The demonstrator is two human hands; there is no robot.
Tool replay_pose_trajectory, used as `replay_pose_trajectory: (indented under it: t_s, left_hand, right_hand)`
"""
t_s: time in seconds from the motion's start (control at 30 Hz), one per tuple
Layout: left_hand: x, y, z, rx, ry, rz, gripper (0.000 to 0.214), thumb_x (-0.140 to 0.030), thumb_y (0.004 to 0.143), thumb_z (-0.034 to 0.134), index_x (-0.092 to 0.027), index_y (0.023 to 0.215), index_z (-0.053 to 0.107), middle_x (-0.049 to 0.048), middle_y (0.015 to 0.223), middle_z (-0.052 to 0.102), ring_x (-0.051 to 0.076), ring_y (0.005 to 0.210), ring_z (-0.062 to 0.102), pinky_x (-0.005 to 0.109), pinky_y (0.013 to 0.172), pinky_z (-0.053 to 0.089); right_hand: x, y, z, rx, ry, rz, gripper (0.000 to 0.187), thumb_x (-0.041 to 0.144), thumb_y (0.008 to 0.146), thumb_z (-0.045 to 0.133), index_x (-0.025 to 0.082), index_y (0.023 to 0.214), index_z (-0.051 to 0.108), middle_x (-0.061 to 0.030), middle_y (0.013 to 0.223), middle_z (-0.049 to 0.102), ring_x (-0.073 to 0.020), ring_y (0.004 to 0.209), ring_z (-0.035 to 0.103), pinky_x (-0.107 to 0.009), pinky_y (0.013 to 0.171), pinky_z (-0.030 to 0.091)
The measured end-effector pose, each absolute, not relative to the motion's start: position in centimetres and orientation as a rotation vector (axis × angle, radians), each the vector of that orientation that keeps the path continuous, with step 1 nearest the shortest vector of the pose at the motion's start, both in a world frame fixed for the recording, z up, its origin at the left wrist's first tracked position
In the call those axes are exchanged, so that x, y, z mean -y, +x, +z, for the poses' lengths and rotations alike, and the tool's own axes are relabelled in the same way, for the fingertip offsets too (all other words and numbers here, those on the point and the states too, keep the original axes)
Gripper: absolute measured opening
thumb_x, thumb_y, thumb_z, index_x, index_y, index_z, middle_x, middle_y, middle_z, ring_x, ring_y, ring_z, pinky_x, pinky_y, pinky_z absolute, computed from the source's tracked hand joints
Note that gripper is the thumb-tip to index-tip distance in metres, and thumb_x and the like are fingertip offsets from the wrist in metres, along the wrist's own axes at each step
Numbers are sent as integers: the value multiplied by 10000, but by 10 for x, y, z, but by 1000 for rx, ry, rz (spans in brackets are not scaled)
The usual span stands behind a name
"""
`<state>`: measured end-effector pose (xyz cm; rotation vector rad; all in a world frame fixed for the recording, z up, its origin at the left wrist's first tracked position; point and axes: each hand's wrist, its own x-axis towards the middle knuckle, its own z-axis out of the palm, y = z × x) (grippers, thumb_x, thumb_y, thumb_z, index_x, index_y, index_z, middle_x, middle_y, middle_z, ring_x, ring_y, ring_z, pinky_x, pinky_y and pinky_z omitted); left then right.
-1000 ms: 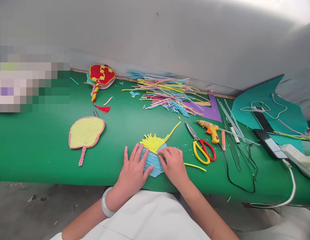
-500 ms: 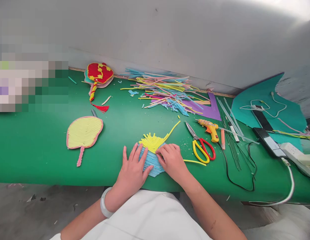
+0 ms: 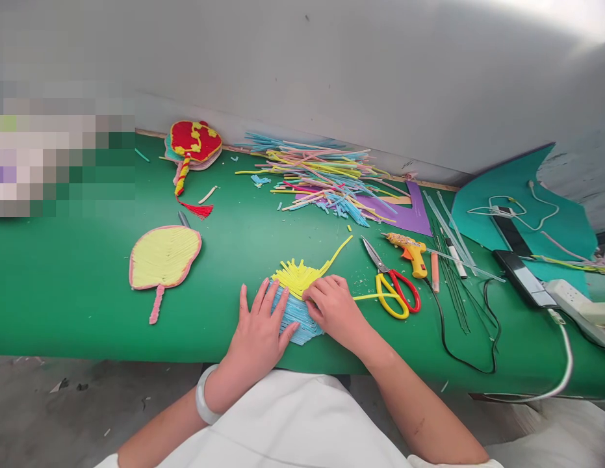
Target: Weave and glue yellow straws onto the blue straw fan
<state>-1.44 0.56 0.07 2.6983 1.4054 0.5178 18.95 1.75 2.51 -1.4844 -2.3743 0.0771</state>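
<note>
Left hand (image 3: 257, 333) partly covers straw fan (image 3: 295, 320)

Both forearms angle in from the bottom edge toward lower centre, the left hand (image 3: 260, 327) flat, palm down, fingers straight and spread; the right hand (image 3: 334, 309) just beside it, knuckles up, fingers curled under
</note>
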Motion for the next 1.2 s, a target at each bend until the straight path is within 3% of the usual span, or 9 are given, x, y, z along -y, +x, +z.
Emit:
replay_pose_trajectory:
  t_s: [0.73,0.93,1.2]
  left_hand:
    - [-6,-13,1,-1461,2733,468,578,-502,1035,334,-129,1430,533,171,1528,469,370,1447,383,692,1185,153]
    - [-6,-13,0,-1455,2734,486,579,-505,1038,324,-130,1422,540,172,1520,480,369,1441,393,693,1181,158]
    - [-5,-13,-1,-1452,2718,496,583,-512,1033,337,-134,1436,525,178,1521,477,372,1443,391,696,1177,174]
  right_hand:
    - [-56,199,59,2943,-1076,-60,183,98,928,577,221,825,665,-32,867,615,-188,850,488,-381,992,271]
    - [-60,199,58,2945,-1004,-62,209,151,961,571,227,786,659,-27,863,618,-185,828,480,-373,978,293]
    - [-49,213,44,2763,-1057,-156,209,125,969,542,238,883,695,-23,834,624,-179,811,491,-369,984,312]
